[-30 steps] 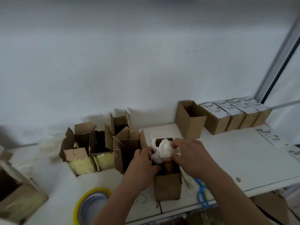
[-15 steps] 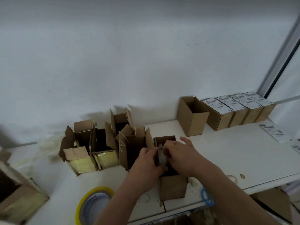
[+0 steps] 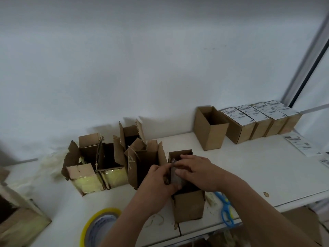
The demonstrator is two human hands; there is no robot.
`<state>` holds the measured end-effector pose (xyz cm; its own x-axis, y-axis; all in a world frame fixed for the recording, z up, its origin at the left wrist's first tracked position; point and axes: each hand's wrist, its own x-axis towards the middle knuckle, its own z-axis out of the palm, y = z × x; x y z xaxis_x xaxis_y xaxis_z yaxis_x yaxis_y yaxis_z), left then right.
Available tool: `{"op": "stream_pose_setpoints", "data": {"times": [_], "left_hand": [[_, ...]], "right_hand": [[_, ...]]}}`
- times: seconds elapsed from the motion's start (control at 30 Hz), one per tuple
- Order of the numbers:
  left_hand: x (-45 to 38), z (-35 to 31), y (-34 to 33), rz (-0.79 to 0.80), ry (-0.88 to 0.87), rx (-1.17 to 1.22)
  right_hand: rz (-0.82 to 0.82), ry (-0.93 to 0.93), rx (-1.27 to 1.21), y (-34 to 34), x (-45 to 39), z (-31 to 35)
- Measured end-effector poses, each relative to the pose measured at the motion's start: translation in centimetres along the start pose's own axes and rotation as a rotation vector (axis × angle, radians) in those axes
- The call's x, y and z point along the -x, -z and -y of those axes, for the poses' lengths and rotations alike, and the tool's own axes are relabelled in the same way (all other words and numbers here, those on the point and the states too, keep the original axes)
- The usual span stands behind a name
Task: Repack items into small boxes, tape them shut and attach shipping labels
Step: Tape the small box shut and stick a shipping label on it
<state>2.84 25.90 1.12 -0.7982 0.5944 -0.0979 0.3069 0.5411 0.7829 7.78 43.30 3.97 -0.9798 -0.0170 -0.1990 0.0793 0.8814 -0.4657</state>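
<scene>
Tape roll (image 3: 99,227): yellow-rimmed, laid flat at the near table edge, partly hidden by the left forearm.
Scissors (image 3: 225,209): blue-handled, lying just right of the small box.
Small box (image 3: 188,205): plain brown cardboard, upright, top open, near the front edge of the white table (image 3: 249,175); dark inside.
Item (image 3: 175,176): grey, flat-looking, slightly glossy, held upright in the mouth of the small box; detail blurred.
Left hand (image 3: 156,182): fingers curled, item pinched at its left edge.
Right hand (image 3: 197,172): fingers bent over the top of the item, thumb pressed on its front; item clamped between both hands.
Torn boxes (image 3: 99,163): cluster of ripped-open cartons just left of the small box, yellowish tape on their fronts, flaps ragged.
Empty box (image 3: 210,129): open-topped, upright, farther back to the right.
Labelled boxes (image 3: 258,122): row of four sealed cartons against the wall, white shipping labels on top.
Loose labels (image 3: 302,145): white sheets on the table at far right.
</scene>
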Motion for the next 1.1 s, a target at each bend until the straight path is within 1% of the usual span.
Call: {"op": "stream_pose_setpoints", "data": {"times": [0.1,0.13,0.2,0.23,0.37,0.43,0.5,0.6,0.67,0.83,0.97,1.1], "left_hand": [[0.0,0.2,0.0,-0.008,0.006,-0.033],[0.0,0.1,0.0,-0.009,0.011,-0.035],[0.0,-0.1,-0.2,0.0,0.011,-0.033],[-0.1,-0.2,-0.3,0.003,0.006,-0.033],[-0.5,-0.2,-0.5,0.012,0.012,-0.055],[-0.5,-0.1,-0.2,0.018,0.019,-0.058],[-0.5,0.1,0.2,0.016,0.035,-0.035],[-0.4,0.2,0.5,-0.002,0.04,-0.045],[-0.3,0.2,0.5,-0.001,0.033,-0.052],[0.0,0.1,0.8,-0.004,0.028,-0.027],[0.0,0.0,0.7,0.005,0.015,-0.022],[0.2,-0.1,0.7,-0.031,0.018,0.003]], "right_hand": [[0.01,-0.004,0.04,-0.3,-0.2,-0.1],[0.033,0.023,0.117,-0.5,-0.4,0.0],[0.106,0.107,0.347,-0.9,-0.8,0.1],[0.154,0.131,0.42,-0.9,-1.0,0.0],[0.311,0.111,0.529,-0.8,-2.2,0.2],[0.356,0.113,0.58,-0.6,-3.1,0.6],[0.328,0.123,0.499,-0.2,-3.5,0.6],[0.191,0.099,0.125,0.8,-3.1,-0.2],[0.104,0.068,-0.037,1.3,-2.4,-0.7],[-0.055,0.044,-0.113,1.6,-0.9,-2.2],[-0.127,0.021,-0.165,1.2,-0.2,-2.9],[-0.183,0.033,-0.243,1.2,-0.3,-1.9]]}}
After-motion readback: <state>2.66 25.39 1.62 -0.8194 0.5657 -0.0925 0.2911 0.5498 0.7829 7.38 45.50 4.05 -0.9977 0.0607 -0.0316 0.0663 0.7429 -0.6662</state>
